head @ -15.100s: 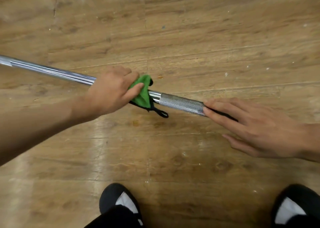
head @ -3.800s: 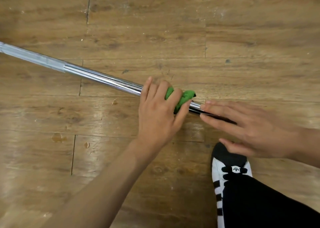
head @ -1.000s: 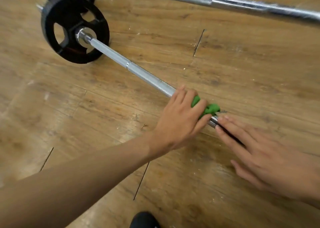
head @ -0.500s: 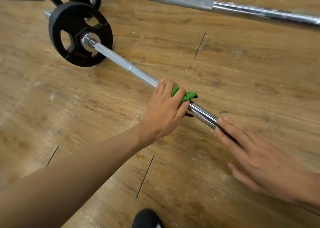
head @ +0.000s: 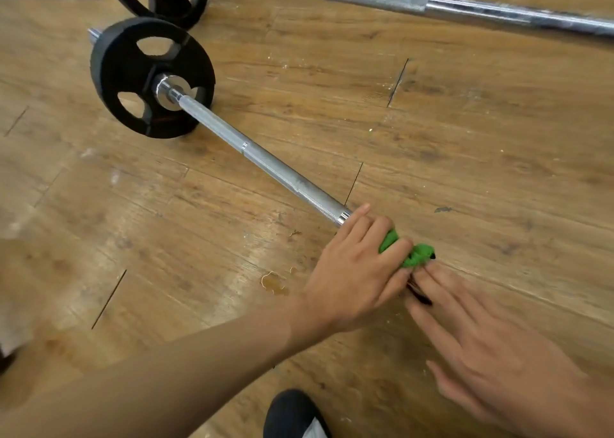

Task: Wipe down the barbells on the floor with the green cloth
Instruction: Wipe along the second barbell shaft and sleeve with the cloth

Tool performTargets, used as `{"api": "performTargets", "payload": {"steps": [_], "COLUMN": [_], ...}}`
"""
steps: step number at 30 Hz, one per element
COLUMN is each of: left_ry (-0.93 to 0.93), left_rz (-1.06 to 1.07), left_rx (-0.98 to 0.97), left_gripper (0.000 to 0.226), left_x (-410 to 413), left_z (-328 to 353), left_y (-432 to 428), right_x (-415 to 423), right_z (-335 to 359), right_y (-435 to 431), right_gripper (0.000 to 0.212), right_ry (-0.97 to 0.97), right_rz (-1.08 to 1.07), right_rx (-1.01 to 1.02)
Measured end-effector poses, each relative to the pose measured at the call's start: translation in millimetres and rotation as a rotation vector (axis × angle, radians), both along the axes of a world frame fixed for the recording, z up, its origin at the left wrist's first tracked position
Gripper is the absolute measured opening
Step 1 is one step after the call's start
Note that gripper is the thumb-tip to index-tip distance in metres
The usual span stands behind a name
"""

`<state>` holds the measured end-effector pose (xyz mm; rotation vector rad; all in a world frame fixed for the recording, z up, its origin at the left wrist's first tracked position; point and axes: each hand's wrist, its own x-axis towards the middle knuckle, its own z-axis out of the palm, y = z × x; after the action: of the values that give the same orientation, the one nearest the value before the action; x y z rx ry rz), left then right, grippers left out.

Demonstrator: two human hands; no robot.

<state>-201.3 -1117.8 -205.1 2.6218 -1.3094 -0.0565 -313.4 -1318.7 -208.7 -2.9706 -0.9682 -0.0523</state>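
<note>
nearest me, the right hand (head: pixel 491 348) lay flat, fingers straight, on the barbell (head: pixel 265 161). touching its fingertips, the left hand (head: pixel 355 271) was clamped round the green cloth (head: pixel 417 254) on the shaft. from there the bar ran up-left along the floor (head: pixel 465 138) to its black plate (head: pixel 146 75). a second barbell (head: pixel 432 3) lay beyond.

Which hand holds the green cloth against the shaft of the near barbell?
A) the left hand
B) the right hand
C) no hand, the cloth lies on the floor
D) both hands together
A: the left hand is curled round the green cloth on the barbell, while the right hand lies flat with straight fingers.
</note>
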Motion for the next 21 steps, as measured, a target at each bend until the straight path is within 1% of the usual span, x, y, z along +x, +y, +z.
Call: {"api": "performTargets", "payload": {"steps": [2, 4, 7, 8, 13, 15, 18, 20, 21], "left_ry": [-0.035, -0.073, -0.093, -0.097, -0.11, -0.095, -0.046, -0.022, -0.019], "left_rz": [-0.041, -0.064, -0.005, 0.03, 0.145, 0.243, 0.35, 0.365, 0.335], "left_rx": [0.04, 0.065, 0.061, 0.065, 0.169, 0.161, 0.115, 0.073, 0.048], "left_gripper": [0.039, 0.039, 0.038, 0.039, 0.045, 0.043, 0.039, 0.038, 0.038], "left_x": [1, 8, 18, 23, 57, 69, 69, 48, 32], "left_z": [2, 2, 1, 1, 8, 10, 12, 10, 8], "left_y": [13, 26, 44, 52, 95, 103, 100, 85, 75], "right_x": [-6, -10, -13, -13, -18, -21, -22, -21, -20], "right_z": [-1, -4, -11, -13, -12, -12, -13, -12, -11], "right_y": [5, 8, 6, 4, 10, 12, 13, 12, 12], "right_gripper": [0.082, 0.078, 0.058, 0.054, 0.056, 0.055, 0.06, 0.062, 0.063], "right_ry": [-0.004, -0.029, -0.075, -0.08, -0.11, -0.126, -0.116, -0.095, -0.085], "right_rz": [0.036, 0.054, 0.09, 0.107, 0.122, 0.135, 0.146, 0.155, 0.156], "right_rx": [-0.016, -0.009, 0.026, 0.034, 0.061, 0.058, 0.072, 0.079, 0.083]}}
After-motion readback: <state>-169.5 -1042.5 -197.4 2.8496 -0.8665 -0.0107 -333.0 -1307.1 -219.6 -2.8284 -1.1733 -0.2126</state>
